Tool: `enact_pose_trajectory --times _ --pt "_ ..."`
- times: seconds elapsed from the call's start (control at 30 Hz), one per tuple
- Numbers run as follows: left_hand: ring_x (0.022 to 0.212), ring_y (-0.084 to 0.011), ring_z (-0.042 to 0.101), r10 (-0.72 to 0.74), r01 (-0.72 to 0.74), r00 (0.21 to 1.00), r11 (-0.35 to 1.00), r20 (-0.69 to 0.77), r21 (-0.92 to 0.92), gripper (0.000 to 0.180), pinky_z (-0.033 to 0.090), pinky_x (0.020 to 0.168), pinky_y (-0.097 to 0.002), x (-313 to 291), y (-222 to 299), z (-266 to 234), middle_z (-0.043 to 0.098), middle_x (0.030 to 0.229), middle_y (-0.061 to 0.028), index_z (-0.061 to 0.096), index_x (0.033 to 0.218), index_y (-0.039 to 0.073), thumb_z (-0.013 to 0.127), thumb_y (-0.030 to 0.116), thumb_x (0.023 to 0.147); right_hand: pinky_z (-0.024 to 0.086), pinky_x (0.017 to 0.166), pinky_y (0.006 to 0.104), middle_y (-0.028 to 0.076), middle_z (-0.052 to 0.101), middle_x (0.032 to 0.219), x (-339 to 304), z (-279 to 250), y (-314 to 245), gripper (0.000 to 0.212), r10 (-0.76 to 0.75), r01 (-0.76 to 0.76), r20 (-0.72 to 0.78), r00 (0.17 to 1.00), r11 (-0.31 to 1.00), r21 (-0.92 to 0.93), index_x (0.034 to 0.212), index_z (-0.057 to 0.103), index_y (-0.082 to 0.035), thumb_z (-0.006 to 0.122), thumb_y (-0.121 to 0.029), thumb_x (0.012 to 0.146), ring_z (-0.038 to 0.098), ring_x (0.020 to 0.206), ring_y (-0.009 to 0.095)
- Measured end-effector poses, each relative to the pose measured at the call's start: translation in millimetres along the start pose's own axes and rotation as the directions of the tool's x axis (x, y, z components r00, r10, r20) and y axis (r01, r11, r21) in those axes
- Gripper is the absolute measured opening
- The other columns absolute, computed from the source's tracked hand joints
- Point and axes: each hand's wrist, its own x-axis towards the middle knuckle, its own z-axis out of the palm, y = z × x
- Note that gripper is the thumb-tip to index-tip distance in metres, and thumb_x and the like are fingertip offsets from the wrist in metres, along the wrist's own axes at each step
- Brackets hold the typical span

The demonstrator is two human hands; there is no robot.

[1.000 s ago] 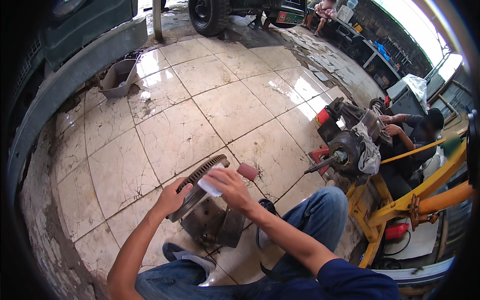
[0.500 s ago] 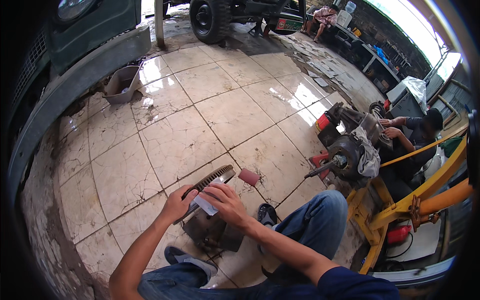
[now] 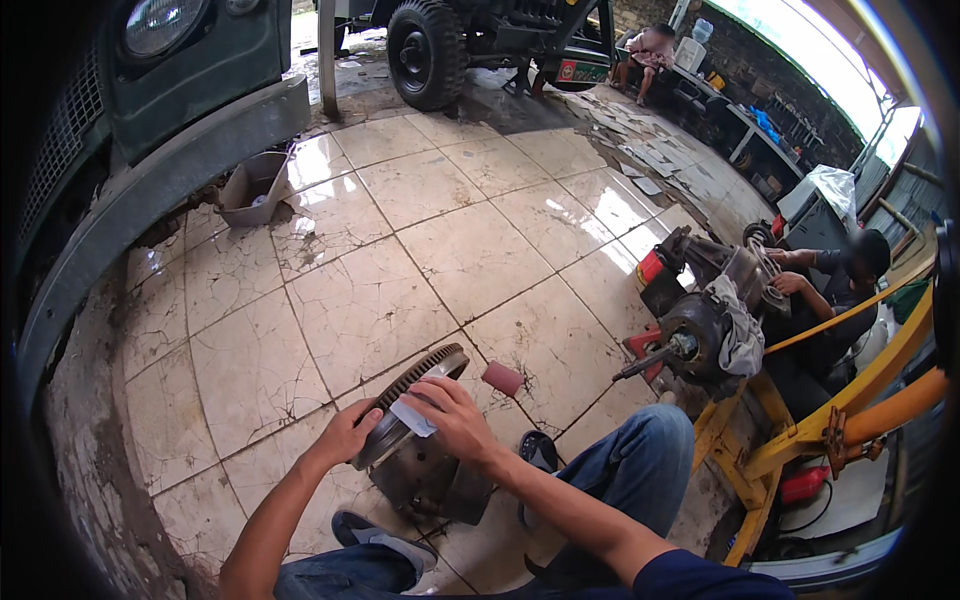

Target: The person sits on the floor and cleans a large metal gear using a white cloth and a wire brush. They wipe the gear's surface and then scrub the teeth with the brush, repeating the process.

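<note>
A flywheel (image 3: 428, 366) with a toothed rim stands tilted on a dark metal block (image 3: 428, 486) between my feet. My left hand (image 3: 343, 436) is closed round its left edge, the thumb near the teeth. My right hand (image 3: 452, 416) presses a whitish sheet (image 3: 411, 418), looking like paper or the back of sandpaper, against the flywheel's smooth face. The fingers cover part of both the sheet and the face. On the tiles just right of the flywheel lies a reddish-brown piece (image 3: 502, 378) resembling sandpaper.
To the right, a gearbox-like assembly (image 3: 695, 340) with a rag rests on a red stand, a co-worker's hands at its far side. A yellow lifting frame (image 3: 770, 440) stands nearer. A vehicle bumper (image 3: 210, 125) and plastic bin (image 3: 255, 190) are at left. Another person sits far back.
The view has shifted slightly, so the scene sits lower. My right hand and the sheet have moved a little across the flywheel's face; my left hand keeps its hold on the edge.
</note>
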Motion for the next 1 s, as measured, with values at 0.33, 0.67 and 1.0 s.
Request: enact_pose_trajectory --times 0.33,0.67,1.0 --pt "0.104 -0.0198 0.064 0.015 -0.015 0.999 1.0 -0.051 -0.002 0.039 0.05 0.095 -0.0348 6.5 -1.2 6.0 0.07 0.112 -0.0153 0.058 0.133 0.001 0.052 0.032 0.11 0.042 0.114 0.0443 0.009 0.061 0.135 8.7 -8.4 7.2 0.051 -0.032 0.032 0.006 0.999 0.999 0.0 0.134 0.066 -0.009 0.062 -0.004 0.083 0.052 0.134 0.029" --pt "0.107 -0.0227 0.062 0.053 -0.053 0.999 0.998 0.008 0.024 0.042 0.048 0.095 -0.0359 5.9 -16.6 3.3 0.066 0.114 -0.0178 0.052 0.134 0.003 0.049 0.038 0.111 0.037 0.118 0.0469 0.008 0.057 0.138 1.2 7.7 -1.6 0.048 -0.109 0.11 0.019 0.994 0.992 -0.057 0.133 0.065 -0.01 0.061 -0.01 0.085 0.048 0.137 0.028" --pt "0.11 -0.0202 0.061 0.084 -0.083 0.996 0.995 0.013 -0.055 0.043 0.047 0.099 -0.0339 10.7 -0.5 10.5 0.066 0.117 -0.0149 0.053 0.138 0.0 0.05 0.033 0.11 0.037 0.117 0.0472 0.009 0.056 0.136 -3.2 2.1 -3.1 0.048 -0.082 0.083 0.026 0.996 0.996 -0.045 0.134 0.065 -0.009 0.06 -0.012 0.086 0.048 0.137 0.029"
